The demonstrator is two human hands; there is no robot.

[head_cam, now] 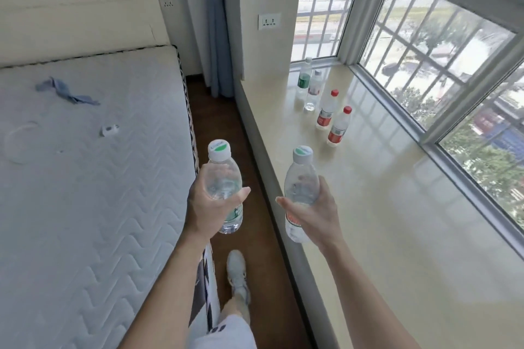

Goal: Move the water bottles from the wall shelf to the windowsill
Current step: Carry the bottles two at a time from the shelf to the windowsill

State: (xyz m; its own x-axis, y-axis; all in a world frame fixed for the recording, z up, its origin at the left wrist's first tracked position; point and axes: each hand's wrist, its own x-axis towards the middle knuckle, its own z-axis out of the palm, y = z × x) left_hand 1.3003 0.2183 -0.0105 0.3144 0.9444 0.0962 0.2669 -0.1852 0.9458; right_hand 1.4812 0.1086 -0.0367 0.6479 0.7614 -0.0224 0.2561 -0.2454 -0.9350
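Note:
My left hand (208,207) grips a clear water bottle with a white-and-green cap (222,176), held upright over the floor gap beside the bed. My right hand (314,212) grips a second clear bottle with a pale cap (300,176), upright over the near edge of the beige windowsill (397,193). Several bottles stand farther along the sill: two with red caps and red labels (338,127) (327,110), a green-labelled one (304,76) and a clear one (313,91). The wall shelf is out of view.
A bare white mattress (85,178) lies on the left with a blue cloth (65,91) and small items on it. A narrow strip of brown floor (226,122) runs between bed and sill. Barred windows (425,51) line the sill; my shoe (236,269) is below.

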